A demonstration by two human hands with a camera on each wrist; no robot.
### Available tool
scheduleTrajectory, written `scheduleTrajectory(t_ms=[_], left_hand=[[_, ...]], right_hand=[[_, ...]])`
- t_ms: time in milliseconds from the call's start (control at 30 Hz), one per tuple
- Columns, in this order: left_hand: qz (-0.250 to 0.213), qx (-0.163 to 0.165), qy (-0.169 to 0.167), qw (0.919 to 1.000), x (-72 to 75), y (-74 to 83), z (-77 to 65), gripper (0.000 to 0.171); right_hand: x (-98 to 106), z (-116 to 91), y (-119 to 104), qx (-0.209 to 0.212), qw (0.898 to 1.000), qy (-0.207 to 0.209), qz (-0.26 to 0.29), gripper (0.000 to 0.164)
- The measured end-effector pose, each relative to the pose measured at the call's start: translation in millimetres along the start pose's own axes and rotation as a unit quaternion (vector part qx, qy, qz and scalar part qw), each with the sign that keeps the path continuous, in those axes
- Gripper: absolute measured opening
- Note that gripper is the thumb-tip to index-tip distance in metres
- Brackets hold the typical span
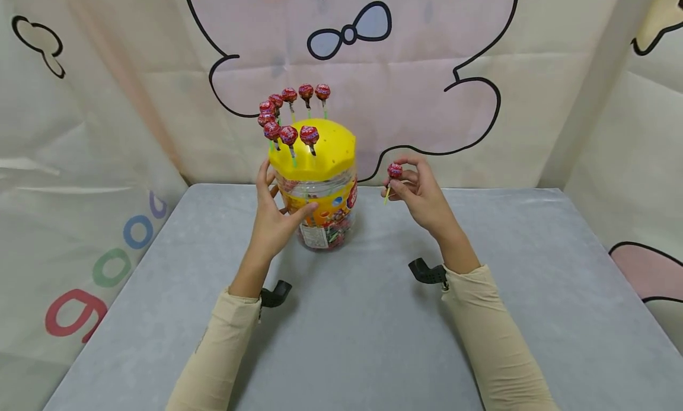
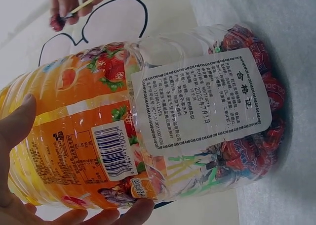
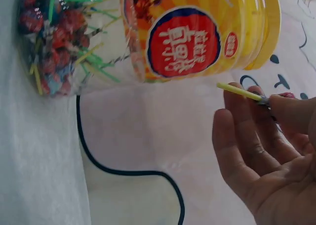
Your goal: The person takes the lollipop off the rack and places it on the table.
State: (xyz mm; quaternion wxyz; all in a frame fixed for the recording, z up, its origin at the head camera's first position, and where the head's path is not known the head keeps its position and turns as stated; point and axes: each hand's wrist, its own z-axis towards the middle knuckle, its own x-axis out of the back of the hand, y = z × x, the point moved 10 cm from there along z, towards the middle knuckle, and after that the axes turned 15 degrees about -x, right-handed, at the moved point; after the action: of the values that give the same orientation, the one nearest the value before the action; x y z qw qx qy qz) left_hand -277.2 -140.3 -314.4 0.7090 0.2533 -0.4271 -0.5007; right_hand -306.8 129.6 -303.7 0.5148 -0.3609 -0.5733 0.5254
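A clear plastic jar [image 1: 326,212] with a yellow lid [image 1: 333,147] stands on the table, tilted slightly in the head view. Several red-wrapped lollipops [image 1: 289,136] stick up from holes along the lid's left, front and back edge. My left hand [image 1: 274,221] grips the jar's side, thumb across the orange label [image 2: 74,146] and fingers round the far side. To the right of the jar, my right hand [image 1: 421,194] pinches one lollipop [image 1: 395,171] between thumb and fingers; its yellow stick [image 3: 239,90] points down, apart from the jar. More wrapped lollipops [image 2: 247,151] lie inside the jar's bottom.
The jar stands near the back edge of the grey table [image 1: 341,340]. A printed cloth backdrop [image 1: 405,102] rises behind it, with side cloths at left and right. Black wrist mounts [image 1: 427,271] stick out from both sleeves.
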Motion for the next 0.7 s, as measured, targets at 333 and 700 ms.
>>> scheduleTrajectory(t_ms=[333, 700], left_hand=[[0.009, 0.005, -0.001, 1.0000, -0.7, -1.0, 1.1, 0.108], [0.010, 0.005, 0.011, 0.9999, 2.3, -2.3, -0.3, 0.107]], right_hand=[[3, 6, 19, -0.030, 0.997, 0.019, -0.072, 0.042], [2, 10, 27, -0.042, 0.998, 0.006, -0.049, 0.043]])
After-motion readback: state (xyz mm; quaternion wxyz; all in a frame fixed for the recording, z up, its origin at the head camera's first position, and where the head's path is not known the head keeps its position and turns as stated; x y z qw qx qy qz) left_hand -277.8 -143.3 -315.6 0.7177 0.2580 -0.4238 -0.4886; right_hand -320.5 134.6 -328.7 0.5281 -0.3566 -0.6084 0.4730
